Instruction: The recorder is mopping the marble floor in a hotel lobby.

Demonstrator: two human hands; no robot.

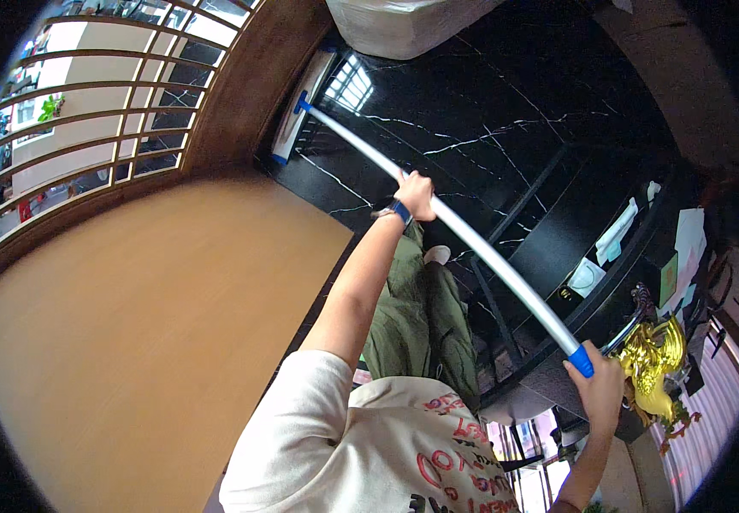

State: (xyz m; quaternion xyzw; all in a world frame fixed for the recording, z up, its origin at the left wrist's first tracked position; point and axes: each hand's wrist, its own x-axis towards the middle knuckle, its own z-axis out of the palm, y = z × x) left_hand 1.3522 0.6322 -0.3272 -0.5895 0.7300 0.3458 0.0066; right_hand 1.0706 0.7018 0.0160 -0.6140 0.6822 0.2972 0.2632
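A flat mop with a long silver pole (493, 256) runs diagonally across the view, from the far left down to the near right. My left hand (416, 195), with a dark blue band at its wrist, is closed around the middle of the pole. Closer to me, my right hand (602, 385) grips the pole's end just by its blue cap (582, 362). The wide white mop head (299, 111) has blue ends and a blue joint. It lies on the black floor along the base of the brown wooden panel.
White-veined black floor tiles (472, 128) stretch ahead. A slatted wooden lattice (104, 103) and a tan wooden surface (164, 316) fill the left. A plastic-wrapped object (404, 26) stands at the far side. On the right, a dark desk holds papers (616, 231) and a gold figurine (650, 363).
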